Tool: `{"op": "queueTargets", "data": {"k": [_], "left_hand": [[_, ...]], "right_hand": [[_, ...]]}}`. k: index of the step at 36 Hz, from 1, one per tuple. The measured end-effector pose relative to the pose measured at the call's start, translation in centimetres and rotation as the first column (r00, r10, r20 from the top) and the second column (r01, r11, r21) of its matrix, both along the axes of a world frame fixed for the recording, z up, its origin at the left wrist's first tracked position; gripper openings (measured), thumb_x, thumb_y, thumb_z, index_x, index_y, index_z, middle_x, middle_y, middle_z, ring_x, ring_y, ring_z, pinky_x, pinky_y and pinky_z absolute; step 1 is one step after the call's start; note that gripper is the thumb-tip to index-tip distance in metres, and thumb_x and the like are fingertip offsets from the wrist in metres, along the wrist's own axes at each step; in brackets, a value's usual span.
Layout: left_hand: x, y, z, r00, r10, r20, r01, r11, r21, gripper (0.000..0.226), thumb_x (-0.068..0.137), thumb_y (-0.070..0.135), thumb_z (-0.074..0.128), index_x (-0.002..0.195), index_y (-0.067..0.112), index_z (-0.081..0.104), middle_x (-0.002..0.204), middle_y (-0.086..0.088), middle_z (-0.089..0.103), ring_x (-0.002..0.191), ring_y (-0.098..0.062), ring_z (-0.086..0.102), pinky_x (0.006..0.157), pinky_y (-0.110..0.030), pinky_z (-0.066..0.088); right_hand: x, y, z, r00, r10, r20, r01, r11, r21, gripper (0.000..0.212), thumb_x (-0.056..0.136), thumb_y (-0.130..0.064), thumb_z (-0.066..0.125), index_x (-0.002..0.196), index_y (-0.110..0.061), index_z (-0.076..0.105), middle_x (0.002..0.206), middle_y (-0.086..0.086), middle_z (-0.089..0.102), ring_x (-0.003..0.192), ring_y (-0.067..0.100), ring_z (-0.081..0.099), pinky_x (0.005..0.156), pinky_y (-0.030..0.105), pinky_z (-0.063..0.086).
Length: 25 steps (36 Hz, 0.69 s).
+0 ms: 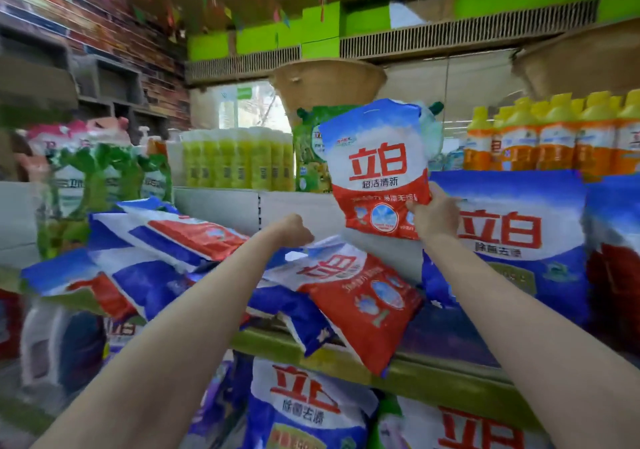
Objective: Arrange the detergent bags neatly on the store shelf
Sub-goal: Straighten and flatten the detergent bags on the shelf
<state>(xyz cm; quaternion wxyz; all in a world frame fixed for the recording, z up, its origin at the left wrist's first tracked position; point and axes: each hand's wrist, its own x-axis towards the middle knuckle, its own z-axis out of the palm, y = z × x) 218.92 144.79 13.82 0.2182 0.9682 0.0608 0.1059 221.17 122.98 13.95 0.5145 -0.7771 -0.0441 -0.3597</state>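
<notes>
body: two bare forearms | left hand (292, 230) | right hand (434, 214) | no sleeves, rings or watch visible

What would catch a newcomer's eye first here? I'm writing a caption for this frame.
The red and white detergent bag held upright in the right hand at centre. Below it, a toppled heap of red and blue bags slumps over the shelf edge, where the left hand reaches with curled fingers.

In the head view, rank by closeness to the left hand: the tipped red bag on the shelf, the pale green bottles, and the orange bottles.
From the left hand:
1. Tipped red bag, just below and right.
2. Pale green bottles, above on the upper shelf.
3. Orange bottles, far upper right.
</notes>
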Motion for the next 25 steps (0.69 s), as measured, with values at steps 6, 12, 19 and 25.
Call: {"op": "queueTargets", "data": {"k": [6,12,19,25], "left_hand": [[3.0,0.5,-0.6,0.976,-0.153,-0.157,0.166,0.983,0.075,0.022,0.087,0.024,0.062,0.071,0.009,0.060,0.080,-0.007,0.062,0.066,-0.019,0.055,0.063,-0.028,0.046],[4.8,0.8,-1.7,0.963,-0.187,-0.194,0.208,0.973,0.098,0.023,0.078,0.025,0.072,0.077,0.009,0.056,0.074,-0.002,0.058,0.063,-0.014,0.054,0.058,-0.024,0.044],[4.3,1.2,-1.5,0.964,-0.191,-0.184,0.206,0.976,0.069,0.017,0.085,0.015,0.066,0.076,0.007,0.054,0.069,-0.003,0.055,0.058,-0.013,0.051,0.051,-0.022,0.042],[3.8,1.1,-1.2,0.989,-0.144,0.039,0.141,0.987,0.070,0.022,0.086,-0.002,0.042,0.065,0.002,0.048,0.066,-0.014,0.053,0.067,-0.027,0.052,0.058,-0.033,0.043]], "right_hand": [[2.2,1.9,-1.0,0.982,0.031,-0.188,-0.046,0.996,-0.073,0.033,0.083,-0.011,0.067,0.116,-0.007,0.064,0.107,0.016,0.068,0.097,0.031,0.064,0.086,0.041,0.050],[5.5,3.8,-6.2,0.921,0.111,-0.373,-0.177,0.973,-0.148,0.022,0.087,-0.010,0.063,0.109,-0.007,0.061,0.105,0.009,0.064,0.084,0.017,0.065,0.070,0.025,0.053],[4.6,4.8,-4.7,0.888,-0.312,-0.337,0.092,0.841,-0.534,0.063,0.088,-0.020,0.062,0.134,0.002,0.026,0.137,0.023,0.036,0.124,0.037,0.043,0.097,0.042,0.043],[2.8,3.9,-3.4,0.878,-0.381,-0.288,0.020,0.632,-0.775,0.058,0.094,-0.042,0.050,0.134,-0.002,0.035,0.135,0.018,0.044,0.121,0.035,0.049,0.094,0.038,0.043]]}}
